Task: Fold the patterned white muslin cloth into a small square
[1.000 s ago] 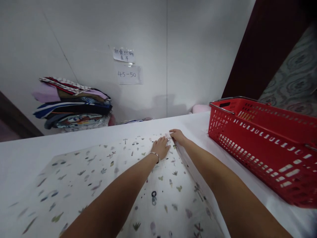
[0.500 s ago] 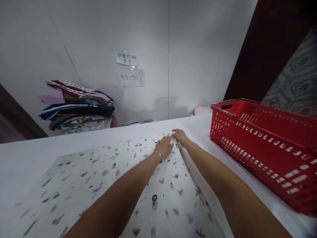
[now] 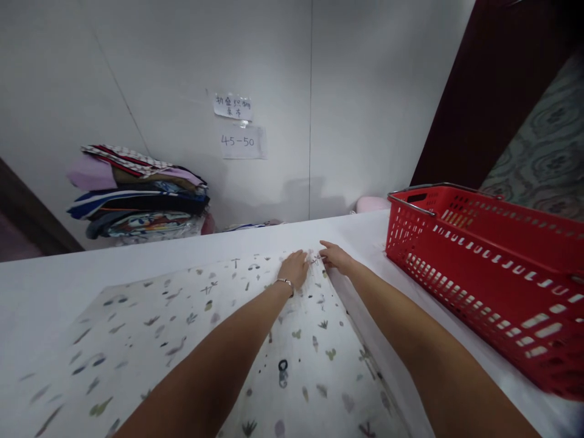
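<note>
A thin white cloth printed with small birds, cacti and rainbows lies spread on the white table, one side folded over. At its far right corner my left hand, with a bracelet at the wrist, has its fingers bent and pinching the fabric. Close beside it, my right hand grips the corner edge between thumb and fingers, its index finger pointing away. The cloth puckers slightly between both hands. My left fingertips are partly hidden by the hand itself.
A red plastic basket with a metal handle stands at the right. Folded textiles are stacked at the back left by the wall. A pink object sits behind the white table. Two paper signs hang on the wall.
My left hand has shifted slightly left, and its flat, spread fingers have drawn in on the cloth. My right hand has moved a little right and nearer, still at the corner.
</note>
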Demonstrator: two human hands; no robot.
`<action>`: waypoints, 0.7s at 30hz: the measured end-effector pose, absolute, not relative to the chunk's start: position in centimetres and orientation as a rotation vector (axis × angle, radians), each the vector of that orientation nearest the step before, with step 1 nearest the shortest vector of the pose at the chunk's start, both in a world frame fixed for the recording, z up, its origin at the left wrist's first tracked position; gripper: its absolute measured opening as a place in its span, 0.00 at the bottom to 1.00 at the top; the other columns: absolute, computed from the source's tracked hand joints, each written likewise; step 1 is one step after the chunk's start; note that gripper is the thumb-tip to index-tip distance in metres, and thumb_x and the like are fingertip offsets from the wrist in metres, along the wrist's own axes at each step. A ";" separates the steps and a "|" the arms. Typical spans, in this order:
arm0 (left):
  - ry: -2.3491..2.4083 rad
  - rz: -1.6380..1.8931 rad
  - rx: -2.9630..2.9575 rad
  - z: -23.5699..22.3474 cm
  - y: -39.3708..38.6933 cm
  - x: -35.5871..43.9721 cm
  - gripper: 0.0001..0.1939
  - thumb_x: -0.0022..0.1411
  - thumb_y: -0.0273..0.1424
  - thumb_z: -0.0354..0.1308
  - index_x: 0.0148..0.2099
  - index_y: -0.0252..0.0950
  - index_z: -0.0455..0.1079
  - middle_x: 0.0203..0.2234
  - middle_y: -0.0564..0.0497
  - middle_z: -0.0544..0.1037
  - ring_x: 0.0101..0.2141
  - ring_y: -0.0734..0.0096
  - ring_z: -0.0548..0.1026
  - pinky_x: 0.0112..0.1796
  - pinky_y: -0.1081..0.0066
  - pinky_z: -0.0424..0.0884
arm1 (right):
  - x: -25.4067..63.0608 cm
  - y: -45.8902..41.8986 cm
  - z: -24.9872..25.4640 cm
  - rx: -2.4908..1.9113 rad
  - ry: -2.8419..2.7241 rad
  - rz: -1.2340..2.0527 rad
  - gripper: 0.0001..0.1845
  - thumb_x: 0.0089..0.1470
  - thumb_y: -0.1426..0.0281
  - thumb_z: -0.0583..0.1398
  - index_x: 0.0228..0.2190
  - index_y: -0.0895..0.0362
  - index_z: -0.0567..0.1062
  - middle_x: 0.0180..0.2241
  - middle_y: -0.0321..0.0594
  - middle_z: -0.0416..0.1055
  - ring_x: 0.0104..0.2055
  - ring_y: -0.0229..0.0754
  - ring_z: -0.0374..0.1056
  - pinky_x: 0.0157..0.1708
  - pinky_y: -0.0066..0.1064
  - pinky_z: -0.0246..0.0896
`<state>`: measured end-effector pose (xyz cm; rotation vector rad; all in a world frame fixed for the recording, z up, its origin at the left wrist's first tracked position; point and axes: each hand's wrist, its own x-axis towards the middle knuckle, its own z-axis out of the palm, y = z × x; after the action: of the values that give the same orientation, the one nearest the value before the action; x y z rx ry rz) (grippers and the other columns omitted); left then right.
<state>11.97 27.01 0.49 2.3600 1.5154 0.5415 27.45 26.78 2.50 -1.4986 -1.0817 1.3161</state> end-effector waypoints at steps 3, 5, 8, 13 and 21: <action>1.633 0.594 2.213 1.2 27.5 12.5 0.17 0.63 0.37 0.42 0.45 0.35 0.68 0.44 0.44 0.73 0.47 0.64 0.69 0.47 0.66 0.62 | 27.5 26.0 2.9 -1.391 -1.121 1.355 0.37 0.50 0.78 0.54 0.60 0.56 0.51 0.24 0.33 0.67 0.19 0.30 0.60 0.19 0.22 0.54; 1.674 0.587 2.104 1.4 27.7 13.2 0.19 0.61 0.44 0.45 0.40 0.35 0.69 0.36 0.46 0.76 0.38 0.65 0.73 0.39 0.69 0.66 | 27.5 25.7 2.8 -1.322 -1.154 1.364 0.39 0.48 0.80 0.55 0.60 0.57 0.50 0.22 0.30 0.66 0.19 0.30 0.59 0.20 0.22 0.55; 1.686 0.544 1.980 1.3 27.9 14.1 0.20 0.57 0.47 0.50 0.34 0.35 0.70 0.26 0.48 0.77 0.30 0.67 0.74 0.30 0.72 0.66 | 27.4 25.8 2.4 -1.260 -1.237 1.349 0.43 0.43 0.84 0.55 0.60 0.59 0.49 0.21 0.29 0.65 0.20 0.31 0.59 0.19 0.22 0.55; 1.694 0.510 1.851 0.9 28.8 14.6 0.13 0.58 0.38 0.53 0.30 0.35 0.72 0.24 0.49 0.77 0.31 0.68 0.75 0.30 0.73 0.67 | 27.3 25.8 1.7 -1.320 -1.268 1.277 0.44 0.44 0.81 0.60 0.60 0.58 0.48 0.26 0.32 0.69 0.21 0.32 0.64 0.17 0.21 0.53; 1.675 0.522 1.727 0.3 29.2 14.4 0.12 0.62 0.35 0.50 0.39 0.33 0.70 0.30 0.50 0.77 0.28 0.75 0.74 0.30 0.73 0.71 | 26.9 25.7 0.7 -1.504 -1.246 1.204 0.28 0.43 0.77 0.63 0.48 0.66 0.66 0.15 0.28 0.64 0.16 0.31 0.57 0.14 0.22 0.50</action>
<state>14.41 29.22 0.25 1.7270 1.6752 0.5222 26.94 25.66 0.74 -1.5043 -1.2464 1.2038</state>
